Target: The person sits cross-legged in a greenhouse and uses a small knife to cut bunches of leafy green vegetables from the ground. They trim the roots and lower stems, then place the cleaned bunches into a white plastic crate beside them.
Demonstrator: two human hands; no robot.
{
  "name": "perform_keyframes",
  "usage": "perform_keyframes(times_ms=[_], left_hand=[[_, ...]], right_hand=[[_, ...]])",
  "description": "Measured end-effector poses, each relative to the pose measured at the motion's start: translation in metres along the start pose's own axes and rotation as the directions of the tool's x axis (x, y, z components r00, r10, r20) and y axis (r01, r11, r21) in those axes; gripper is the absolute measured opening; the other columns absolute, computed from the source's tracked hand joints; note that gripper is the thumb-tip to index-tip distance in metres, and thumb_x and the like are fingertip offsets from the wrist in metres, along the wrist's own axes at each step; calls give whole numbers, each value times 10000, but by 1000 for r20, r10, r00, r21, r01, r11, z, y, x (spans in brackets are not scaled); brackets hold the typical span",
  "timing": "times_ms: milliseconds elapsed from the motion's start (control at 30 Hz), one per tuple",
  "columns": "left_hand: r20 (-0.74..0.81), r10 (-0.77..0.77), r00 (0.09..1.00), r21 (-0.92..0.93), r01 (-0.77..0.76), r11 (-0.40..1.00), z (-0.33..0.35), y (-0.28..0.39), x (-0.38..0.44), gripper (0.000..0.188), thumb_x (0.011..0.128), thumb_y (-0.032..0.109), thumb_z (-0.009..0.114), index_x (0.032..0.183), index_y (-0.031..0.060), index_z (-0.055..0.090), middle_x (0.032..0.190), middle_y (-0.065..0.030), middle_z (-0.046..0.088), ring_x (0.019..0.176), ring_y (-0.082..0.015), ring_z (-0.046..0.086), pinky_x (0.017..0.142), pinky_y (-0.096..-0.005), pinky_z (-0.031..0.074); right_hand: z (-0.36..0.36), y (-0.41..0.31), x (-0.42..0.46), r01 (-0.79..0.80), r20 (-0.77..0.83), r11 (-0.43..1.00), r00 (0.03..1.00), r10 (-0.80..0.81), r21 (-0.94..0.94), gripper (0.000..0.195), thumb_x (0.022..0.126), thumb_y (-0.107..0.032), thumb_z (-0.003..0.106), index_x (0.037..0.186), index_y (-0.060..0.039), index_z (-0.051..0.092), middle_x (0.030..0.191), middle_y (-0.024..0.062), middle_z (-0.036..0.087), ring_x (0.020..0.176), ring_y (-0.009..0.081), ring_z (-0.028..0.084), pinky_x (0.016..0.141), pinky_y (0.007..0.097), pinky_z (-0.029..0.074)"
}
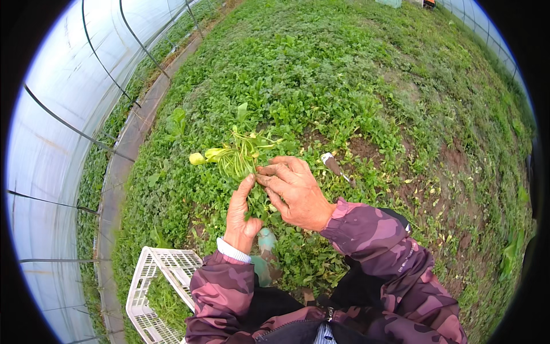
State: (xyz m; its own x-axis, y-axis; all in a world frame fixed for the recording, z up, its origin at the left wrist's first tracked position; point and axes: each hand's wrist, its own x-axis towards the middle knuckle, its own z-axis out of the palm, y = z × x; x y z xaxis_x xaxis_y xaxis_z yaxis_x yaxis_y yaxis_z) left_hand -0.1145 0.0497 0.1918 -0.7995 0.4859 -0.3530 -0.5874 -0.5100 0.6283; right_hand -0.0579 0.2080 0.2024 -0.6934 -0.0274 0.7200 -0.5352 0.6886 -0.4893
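Note:
My left hand [242,215] grips a small bunch of leafy greens [239,160], its thumb pointing up along the stems. Pale stems and yellowed leaves stick out beyond the fingers, towards the upper left. Against the bunch, from the right, rest the fingertips of my right hand [296,191]; whether they pinch a piece of it cannot be told. A small hand tool with a soil-covered blade [335,167] lies on the ground just beyond my right hand. To the lower left stands a white plastic crate [172,262] with cut greens inside.
Dense low green plants [275,81] cover the ground ahead, with bare brown soil [365,150] showing to the right. A shoe or boot [267,243] is below my hands. On the left, a grey strip [129,150] runs beside the greenhouse's plastic film wall [56,129] and hoops.

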Motion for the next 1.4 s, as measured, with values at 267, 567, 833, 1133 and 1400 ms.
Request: perform_keyframes(times_ms=[267,567,833,1133,1400], left_hand=[[124,-17,992,-127,32,991,-11,16,6,179,913,130,665,1019,6,591,937,-101,672,867,-268,674,845,-429,575],[263,-80,961,-204,137,969,-3,4,-14,198,951,154,626,1096,41,553,873,-7,522,814,-164,510,792,-358,488],[59,0,998,211,-12,977,17,-17,-23,191,942,201,630,1042,39,648,926,-28,640,830,-176,622,760,-345,542],[-12,-68,998,33,68,997,23,-18,-28,314,929,293,611,1165,90,643,1072,-34,696,942,-197,671,850,-374,555],[-31,-31,999,38,32,999,28,-18,-25,413,974,425,552,1255,127,607,1146,-39,687,1003,-218,665,896,-406,542]], right_hand=[[-7,25,-11,-582,215,690,808,548,430,236,969,-121,586,1135,26,665,1044,121,676,940,235,665,858,350,514],[-27,18,-9,-489,194,369,771,606,790,384,972,-168,652,1291,-38,484,1119,71,610,916,147,655,806,298,534],[-27,-2,-13,-356,60,675,905,420,647,286,920,-85,696,1192,-46,617,1021,68,575,774,168,701,659,320,559],[-20,10,-18,-95,-84,978,990,112,185,200,874,-90,703,1049,-10,649,1002,151,626,911,339,642,788,396,533],[-19,5,-20,-218,-98,918,960,263,331,379,843,-32,718,1185,-24,556,992,131,655,850,294,686,726,372,543]])
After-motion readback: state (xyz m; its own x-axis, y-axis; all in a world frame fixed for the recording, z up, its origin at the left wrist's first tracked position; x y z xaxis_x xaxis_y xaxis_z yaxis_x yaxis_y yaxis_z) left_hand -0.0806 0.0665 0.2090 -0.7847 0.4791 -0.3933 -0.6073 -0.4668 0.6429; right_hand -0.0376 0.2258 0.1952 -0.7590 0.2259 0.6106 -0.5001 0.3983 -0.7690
